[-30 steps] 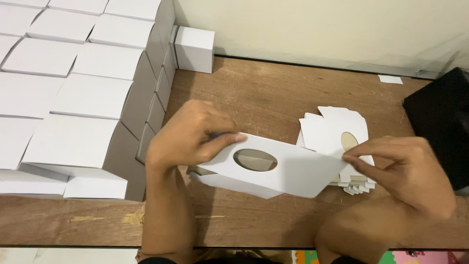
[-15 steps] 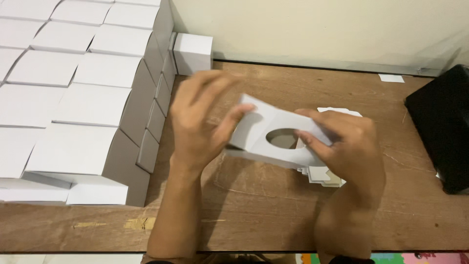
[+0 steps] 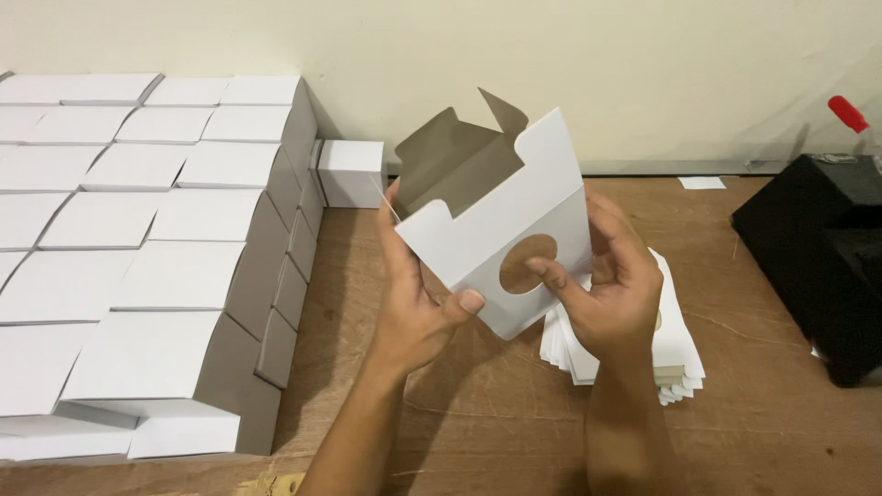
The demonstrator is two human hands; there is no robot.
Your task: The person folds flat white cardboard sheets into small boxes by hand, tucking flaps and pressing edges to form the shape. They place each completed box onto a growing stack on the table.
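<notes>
Our left hand (image 3: 418, 303) pinches the lower edge of a white box blank (image 3: 501, 225), thumb on its face; our right hand (image 3: 611, 294) grips the other side, a finger at its round window. We hold the blank above the counter (image 3: 478, 413), half opened, flaps unfolded. Under it lies a stack of flat blanks (image 3: 675, 354); many finished boxes (image 3: 175, 276) stand at left, so much looks done
</notes>
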